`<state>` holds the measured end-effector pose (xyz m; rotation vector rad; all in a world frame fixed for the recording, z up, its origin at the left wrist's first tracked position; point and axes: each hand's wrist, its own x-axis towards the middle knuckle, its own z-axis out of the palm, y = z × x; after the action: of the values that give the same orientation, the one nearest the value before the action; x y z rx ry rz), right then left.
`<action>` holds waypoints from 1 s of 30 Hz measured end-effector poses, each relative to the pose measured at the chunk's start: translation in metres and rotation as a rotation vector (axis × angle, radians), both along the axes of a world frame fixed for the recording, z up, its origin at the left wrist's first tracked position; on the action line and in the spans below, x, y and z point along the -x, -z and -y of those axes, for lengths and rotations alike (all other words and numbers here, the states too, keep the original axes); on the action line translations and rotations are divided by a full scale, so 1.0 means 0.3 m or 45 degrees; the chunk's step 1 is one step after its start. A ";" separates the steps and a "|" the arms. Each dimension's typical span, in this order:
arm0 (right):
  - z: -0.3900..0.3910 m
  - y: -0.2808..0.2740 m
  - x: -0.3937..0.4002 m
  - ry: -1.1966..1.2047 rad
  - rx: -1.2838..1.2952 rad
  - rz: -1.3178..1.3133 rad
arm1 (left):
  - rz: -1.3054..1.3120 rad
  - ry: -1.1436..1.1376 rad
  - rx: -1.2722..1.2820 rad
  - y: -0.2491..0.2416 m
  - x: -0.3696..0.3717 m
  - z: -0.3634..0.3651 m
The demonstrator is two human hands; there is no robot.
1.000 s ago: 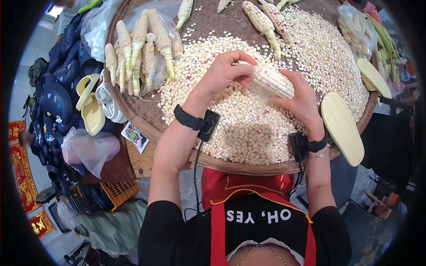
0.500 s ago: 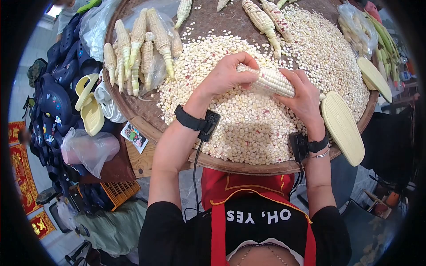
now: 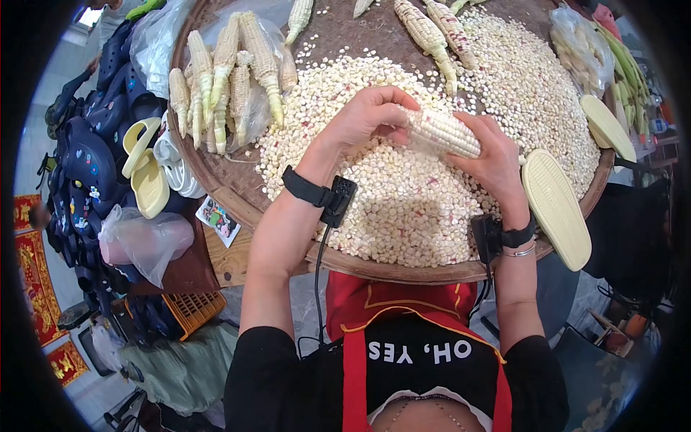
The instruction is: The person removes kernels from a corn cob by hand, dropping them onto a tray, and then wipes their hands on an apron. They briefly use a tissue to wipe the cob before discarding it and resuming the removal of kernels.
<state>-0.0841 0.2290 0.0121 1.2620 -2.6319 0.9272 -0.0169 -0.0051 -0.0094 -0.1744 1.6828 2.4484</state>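
Observation:
A white corn cob (image 3: pixel 445 135) with rows of kernels lies between my hands above a heap of loose kernels (image 3: pixel 403 223). My right hand (image 3: pixel 497 153) is wrapped round its right end, thumb and fingers on opposite sides. At the other end, my left hand (image 3: pixel 371 121) is closed, with thumb and curled fingers pressed against the cob's tip, where some kernels look gone. What sits between those left fingertips is partly hidden. The kernels, white with a few reddish ones, cover much of a large round woven tray (image 3: pixel 338 265).
Several stripped cobs (image 3: pixel 237 68) are piled at the tray's left. Whole cobs (image 3: pixel 425 36) lie at the far side, near a plastic bag (image 3: pixel 579 47). Pale slippers (image 3: pixel 556 209) rest along the right rim. Dark blue clogs (image 3: pixel 93 158) are stacked on the left.
My left hand has shifted slightly right and its fingers have moved at the cob's tip. The right hand keeps its hold, with the cob nearly where it was.

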 end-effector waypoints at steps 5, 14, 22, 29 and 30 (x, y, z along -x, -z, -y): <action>-0.004 0.004 0.001 0.035 0.077 0.067 | -0.062 0.013 -0.042 -0.014 -0.003 0.000; -0.003 0.004 0.006 -0.018 0.096 0.097 | -0.221 0.071 0.268 -0.004 0.000 -0.004; 0.000 0.007 0.003 -0.026 0.090 0.131 | -0.055 0.045 0.142 0.012 -0.001 0.014; -0.014 0.022 0.013 -0.041 0.130 0.347 | -0.049 0.072 0.018 0.007 -0.006 0.018; -0.013 0.022 0.014 -0.031 0.131 0.402 | -0.056 0.059 0.006 0.001 -0.007 0.014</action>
<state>-0.0883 0.2330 0.0054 1.2145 -2.7550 1.3488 -0.0148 -0.0094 -0.0098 -0.0811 1.6912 2.4316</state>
